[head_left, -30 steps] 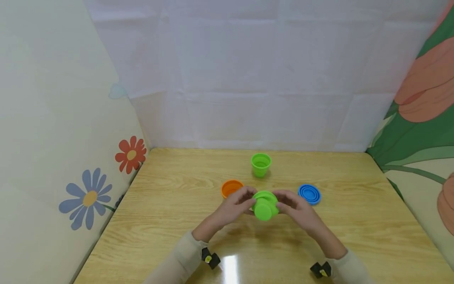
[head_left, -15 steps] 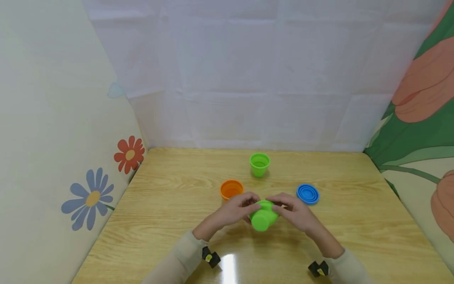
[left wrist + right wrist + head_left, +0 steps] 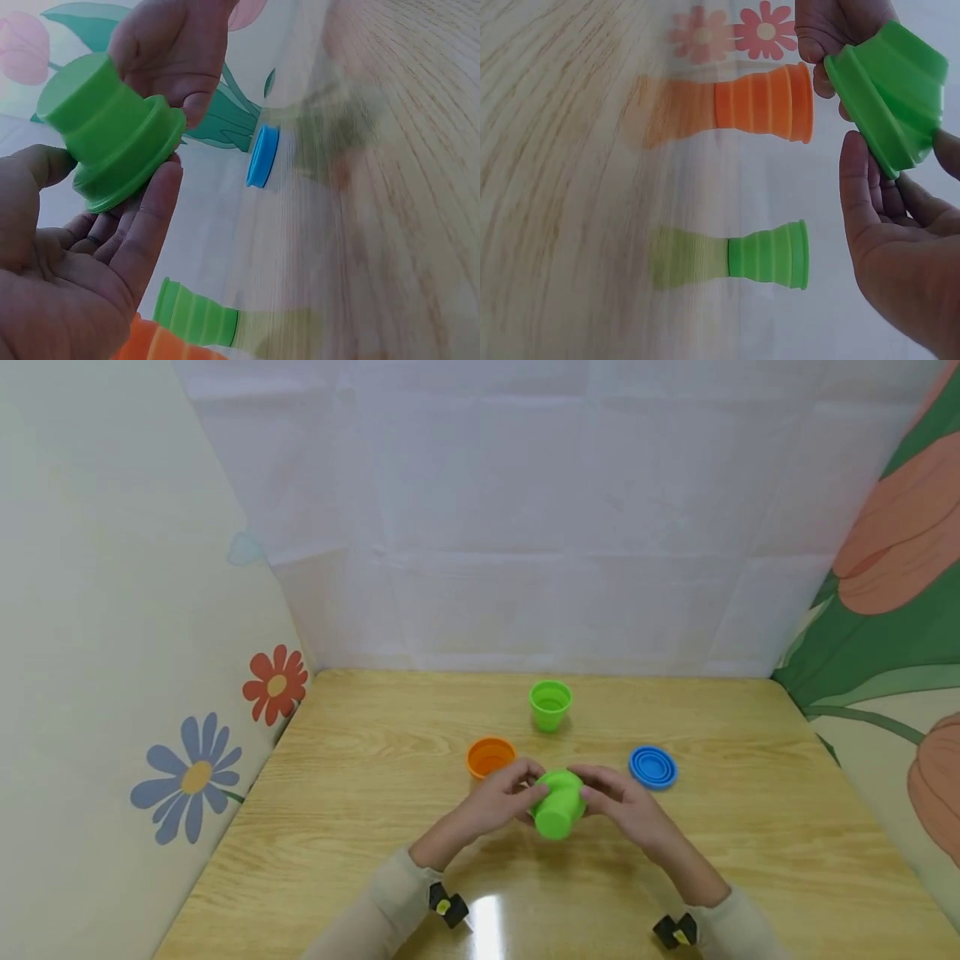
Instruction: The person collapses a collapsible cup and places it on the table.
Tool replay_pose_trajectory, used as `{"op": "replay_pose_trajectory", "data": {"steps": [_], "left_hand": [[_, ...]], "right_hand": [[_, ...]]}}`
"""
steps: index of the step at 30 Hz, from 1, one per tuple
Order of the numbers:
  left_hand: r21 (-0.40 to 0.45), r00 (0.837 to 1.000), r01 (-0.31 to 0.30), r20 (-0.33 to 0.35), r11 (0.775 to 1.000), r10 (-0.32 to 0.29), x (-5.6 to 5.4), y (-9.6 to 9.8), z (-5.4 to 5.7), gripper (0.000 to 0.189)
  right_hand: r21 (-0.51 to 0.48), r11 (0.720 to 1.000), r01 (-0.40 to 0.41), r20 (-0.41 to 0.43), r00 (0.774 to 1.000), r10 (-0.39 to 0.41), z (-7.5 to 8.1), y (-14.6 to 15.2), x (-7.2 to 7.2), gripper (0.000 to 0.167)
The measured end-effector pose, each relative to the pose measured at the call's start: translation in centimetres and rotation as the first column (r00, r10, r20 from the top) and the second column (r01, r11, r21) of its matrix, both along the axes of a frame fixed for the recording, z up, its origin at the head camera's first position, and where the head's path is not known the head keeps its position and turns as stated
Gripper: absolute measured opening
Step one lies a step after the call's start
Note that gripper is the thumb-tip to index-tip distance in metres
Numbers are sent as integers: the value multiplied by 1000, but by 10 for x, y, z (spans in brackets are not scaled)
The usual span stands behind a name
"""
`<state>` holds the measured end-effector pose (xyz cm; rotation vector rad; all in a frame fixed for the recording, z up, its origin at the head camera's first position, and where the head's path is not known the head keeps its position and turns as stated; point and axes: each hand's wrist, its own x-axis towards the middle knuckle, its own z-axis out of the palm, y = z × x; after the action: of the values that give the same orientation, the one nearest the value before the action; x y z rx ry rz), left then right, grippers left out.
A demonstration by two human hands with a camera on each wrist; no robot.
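Observation:
Between both hands, raised over the table, is a green collapsible cup [image 3: 559,803], its base turned toward the head camera. My left hand [image 3: 497,799] grips its left side, thumb on the outer wall and fingers under the rim. On the opposite side my right hand [image 3: 628,806] pinches it the same way. In the left wrist view the cup [image 3: 112,135] has stepped walls, partly folded near the rim. The right wrist view shows its wall [image 3: 892,97] slanted, one side pushed in more than the other.
An orange collapsible cup [image 3: 491,757] stands just beyond my left hand. Farther back stands a second green cup [image 3: 551,705], pulled out to full height. A blue cup [image 3: 653,767], folded flat, lies right of my right hand. The wooden table [image 3: 360,735] meets a white sheet behind.
The held green cup's base section has come out longer from the rim. Both hands dipped slightly toward the near edge, then rose a little. The other cups stay put.

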<state>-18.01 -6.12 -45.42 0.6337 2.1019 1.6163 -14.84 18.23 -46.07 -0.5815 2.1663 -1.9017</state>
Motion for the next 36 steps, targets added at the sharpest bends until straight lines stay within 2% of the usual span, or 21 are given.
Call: {"op": "replay_pose_trajectory", "data": {"steps": [6,16,20,23,26,28,36], "left_hand": [[-79,999,23,-25,997,-25,-1,2,-2,28],[-46,1000,10,-28,999,-12,-1,5,-3,27],[-116,994,-14,-111,993,1,-1,7,-1,27],[-188,975,-44,-222,981,2,-2,8,0,27],[-223,959,-63,-284,973,-3,-3,8,0,25],[-231,953,-64,-304,971,-10,-4,8,0,24],[-232,954,-45,-298,972,-27,-5,6,0,17]], "right_hand": [[43,999,-33,-6,999,34,-4,-3,-3,44],[33,999,-1,11,1000,0,-4,-2,-5,43],[91,995,39,8,999,-40,-4,-2,-5,40],[125,990,57,-6,998,-57,-5,-3,-5,37],[147,987,58,-23,998,-55,-4,-3,-5,35],[161,985,60,-42,998,-54,-4,-4,-6,33],[225,969,104,-108,991,-81,-5,-8,-4,24]]}}
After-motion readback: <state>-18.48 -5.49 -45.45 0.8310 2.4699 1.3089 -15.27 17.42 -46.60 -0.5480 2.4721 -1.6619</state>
